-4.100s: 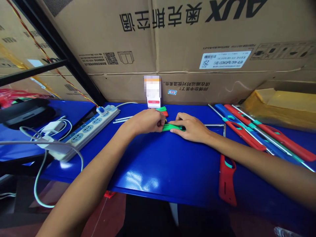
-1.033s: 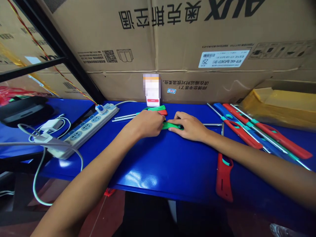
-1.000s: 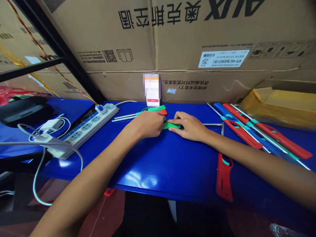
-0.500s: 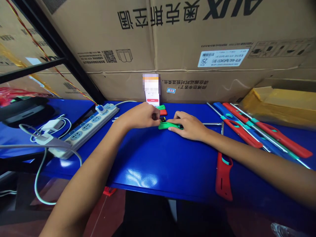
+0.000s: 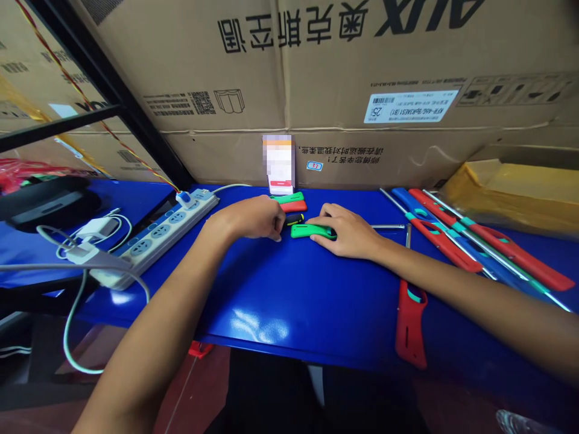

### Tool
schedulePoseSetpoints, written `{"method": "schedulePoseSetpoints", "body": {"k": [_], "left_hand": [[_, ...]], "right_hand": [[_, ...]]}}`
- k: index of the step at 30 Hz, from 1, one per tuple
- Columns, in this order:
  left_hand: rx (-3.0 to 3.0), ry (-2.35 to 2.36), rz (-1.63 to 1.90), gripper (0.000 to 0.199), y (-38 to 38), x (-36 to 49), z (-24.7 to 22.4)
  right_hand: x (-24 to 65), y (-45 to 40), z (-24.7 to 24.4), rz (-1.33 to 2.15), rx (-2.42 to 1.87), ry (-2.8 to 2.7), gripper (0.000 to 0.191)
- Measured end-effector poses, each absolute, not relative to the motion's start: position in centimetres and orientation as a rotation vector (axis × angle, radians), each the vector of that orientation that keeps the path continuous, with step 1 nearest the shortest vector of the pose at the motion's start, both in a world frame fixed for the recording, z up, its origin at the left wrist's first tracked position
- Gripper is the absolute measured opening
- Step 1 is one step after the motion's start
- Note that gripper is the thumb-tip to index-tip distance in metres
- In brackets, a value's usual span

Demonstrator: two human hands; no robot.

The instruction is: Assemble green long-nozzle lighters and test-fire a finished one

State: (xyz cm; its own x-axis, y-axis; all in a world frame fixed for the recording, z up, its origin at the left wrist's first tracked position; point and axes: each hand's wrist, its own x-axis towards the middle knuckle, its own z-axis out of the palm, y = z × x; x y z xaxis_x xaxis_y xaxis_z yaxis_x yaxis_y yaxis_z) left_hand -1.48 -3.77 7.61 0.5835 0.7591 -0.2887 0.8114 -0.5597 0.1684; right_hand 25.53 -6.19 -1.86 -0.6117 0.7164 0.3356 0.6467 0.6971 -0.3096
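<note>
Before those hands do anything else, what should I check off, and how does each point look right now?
1. Right hand steadying the green handle: ok.
2. Left hand off the green handle: ok.
3. Left hand's grip on the black-and-yellow tool: cannot tell, fingers partly hidden.
4. Space behind the green handle free: not ok, the tool and a red handle lie close.
5. Phone upright: ok.

The left hand (image 5: pixel 262 218) and right hand (image 5: pixel 350 233) are bare, the legwear (image 5: pixel 269 392) black.
</note>
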Motion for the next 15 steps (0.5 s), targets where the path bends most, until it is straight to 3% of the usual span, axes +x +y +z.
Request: {"method": "schedulePoseSetpoints", "body": {"k": [5, 11, 15], "left_hand": [[2.623, 1.227, -0.091, 0.005, -4.1, -1.3, 7.9], [2.801, 1.211, 0.134, 0.020, -3.2, -1.6, 6.9], [2.808, 1.222, 0.214, 0.027, -3.2, -1.1, 6.2]], "right_hand": [[25.5, -6.3, -1.8, 0.222, -1.042, -2.461, 0.037], [25.5, -6.3, -1.7, 0.236, -1.036, -2.433, 0.020], [25.6, -6.3, -1.6, 0.255, -0.987, -2.460, 0.019]]}}
